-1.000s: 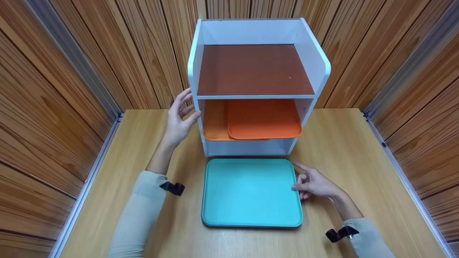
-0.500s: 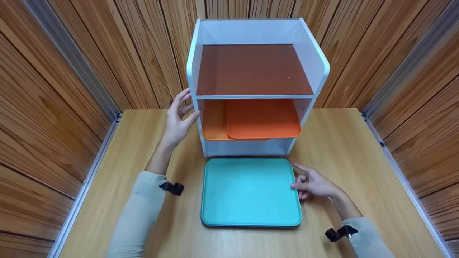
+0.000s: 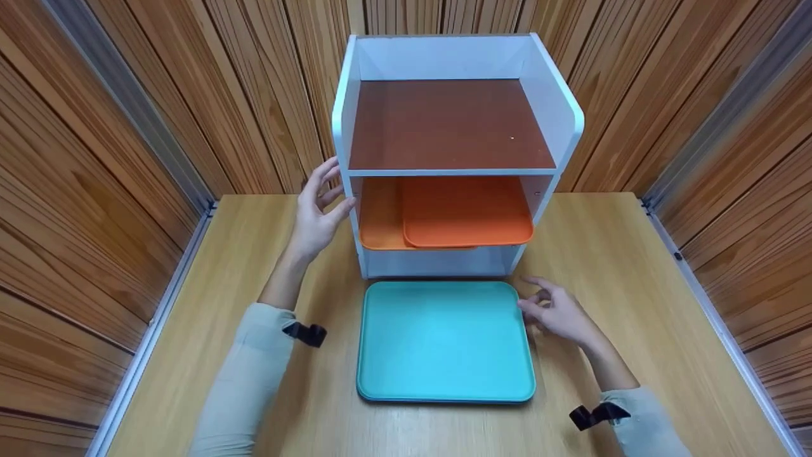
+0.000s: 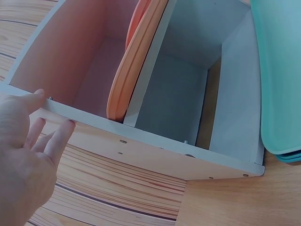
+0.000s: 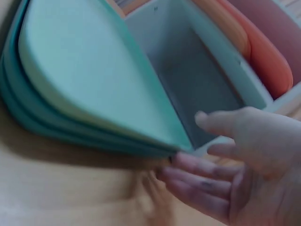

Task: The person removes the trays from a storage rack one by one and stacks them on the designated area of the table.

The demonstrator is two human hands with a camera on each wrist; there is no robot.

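A stack of turquoise trays (image 3: 446, 343) lies on the table in front of a small white shelf unit (image 3: 571, 120). In the right wrist view, the layered rims (image 5: 70, 110) of the stack show. My right hand (image 3: 555, 311) is at the stack's right edge near its far corner, thumb and fingers spread apart, gripping nothing. My left hand (image 3: 315, 212) rests against the unit's left side panel (image 4: 141, 136), its thumb at the front edge and its fingertips along the outer face. Two overlapping trays, a lighter orange one (image 3: 382, 219) and a deeper orange one (image 3: 469, 212), lie on the middle level.
The unit's top level (image 3: 450, 124) is a brown board between white walls. Below the orange trays is a low bottom compartment (image 4: 181, 94). Wood-patterned walls (image 3: 95, 158) enclose the table (image 3: 634, 266) at the back and both sides, with metal rails along the side edges.
My right hand has let go of the tray stack's right edge and shifted slightly away from me, toward the far corner. My left hand, the trays and the shelf unit stay put.
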